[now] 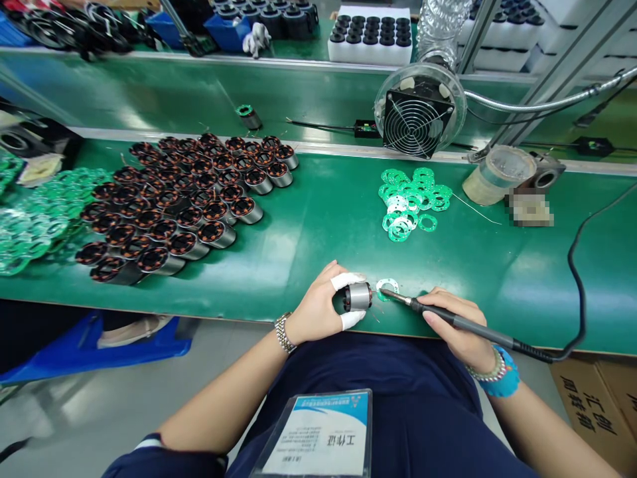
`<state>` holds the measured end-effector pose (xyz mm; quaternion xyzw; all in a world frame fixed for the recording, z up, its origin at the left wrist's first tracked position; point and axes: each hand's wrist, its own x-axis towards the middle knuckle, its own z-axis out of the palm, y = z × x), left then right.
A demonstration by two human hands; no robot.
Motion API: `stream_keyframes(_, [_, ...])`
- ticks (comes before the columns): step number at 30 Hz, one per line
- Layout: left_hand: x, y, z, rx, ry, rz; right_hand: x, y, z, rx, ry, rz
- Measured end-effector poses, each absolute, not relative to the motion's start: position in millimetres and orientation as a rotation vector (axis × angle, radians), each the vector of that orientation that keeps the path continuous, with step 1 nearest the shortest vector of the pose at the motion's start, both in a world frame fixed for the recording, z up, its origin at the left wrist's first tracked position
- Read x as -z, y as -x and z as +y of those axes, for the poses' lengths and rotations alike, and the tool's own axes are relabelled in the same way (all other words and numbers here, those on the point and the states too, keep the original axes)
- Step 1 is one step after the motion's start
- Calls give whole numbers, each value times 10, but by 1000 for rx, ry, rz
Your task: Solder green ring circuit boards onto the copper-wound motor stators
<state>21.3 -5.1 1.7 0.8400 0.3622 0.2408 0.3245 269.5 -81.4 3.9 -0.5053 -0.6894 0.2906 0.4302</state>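
Note:
My left hand (pixel 326 302) grips a motor stator (pixel 357 297) on its side, with white coverings on the thumb and a finger. Thin wires stick out of the stator's right end. In my right hand (pixel 460 325) is a soldering iron (pixel 438 313), held like a pen and pointing left. Its tip reaches over a ring-shaped green circuit board (pixel 387 287) lying on the bench just right of the stator. Whether the tip touches the board, I cannot tell.
Rows of copper-wound stators (pixel 189 206) stand at left, beside stacked green boards (pixel 40 212). Loose ring boards (pixel 411 199) lie ahead, below a fan (pixel 418 123). A tub (pixel 497 174) and soldering stand (pixel 546 174) sit at right. The iron's cord (pixel 577 285) curves along the right side.

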Motion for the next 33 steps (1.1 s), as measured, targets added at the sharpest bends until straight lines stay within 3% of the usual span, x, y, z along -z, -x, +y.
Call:
stream_keyframes(12, [-18, -212, -47, -630, -2191, 950, -7, -2679, -838, -655, 1270, -1694])
stream_keyframes(18, [-100, -262, -48, -608, -2087, 933, -71, -2663, -666, -449, 1108, -2048])
stream_keyframes(23, [-67, -355, -53, -531, -2087, 940, -133, -2616, -636, -363, 1252, -1876])
stream_keyframes(25, [-27, -377, -63, -548, -2143, 1002, -134, -2529, -663, -480, 1339, -1702])
stream_keyframes(30, [13, -388, -105, -604, -2209, 1084, -140, -2366, -695, -1175, 1149, -1378])
stream_keyframes(33, [16, -388, -116, -608, -2211, 1097, -160, -2390, -657, -1261, 1047, -1409])
